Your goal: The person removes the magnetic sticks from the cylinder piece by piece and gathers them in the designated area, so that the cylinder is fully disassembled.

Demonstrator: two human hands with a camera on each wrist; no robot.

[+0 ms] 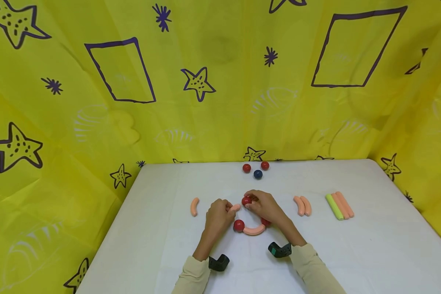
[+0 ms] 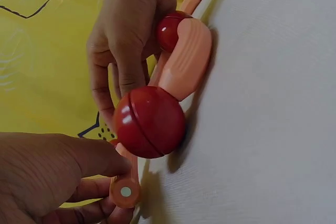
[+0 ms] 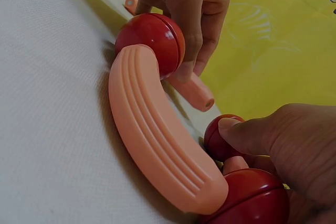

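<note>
My left hand [image 1: 217,216] pinches a peach magnetic rod [image 1: 235,208], whose end shows a silver disc in the left wrist view. Thumb and fingers of my right hand [image 1: 266,207] grip a red ball [image 1: 246,201] just right of that rod; a small gap parts the two. Nearer to me on the table, a curved peach rod [image 1: 254,231] joins a left red ball [image 1: 239,225] to a right red ball [image 1: 265,221], partly hidden by my right hand. In the right wrist view, another peach piece [image 3: 236,164] shows between the right ball and the gripped one.
Two red balls [image 1: 246,168] and a dark blue ball [image 1: 258,174] lie at the back edge. One curved peach rod [image 1: 194,207] is at left, two curved rods [image 1: 302,205] at right. Farther right, a green rod [image 1: 334,206] lies beside two peach rods [image 1: 345,205]. Yellow cloth [image 1: 220,122] hangs behind.
</note>
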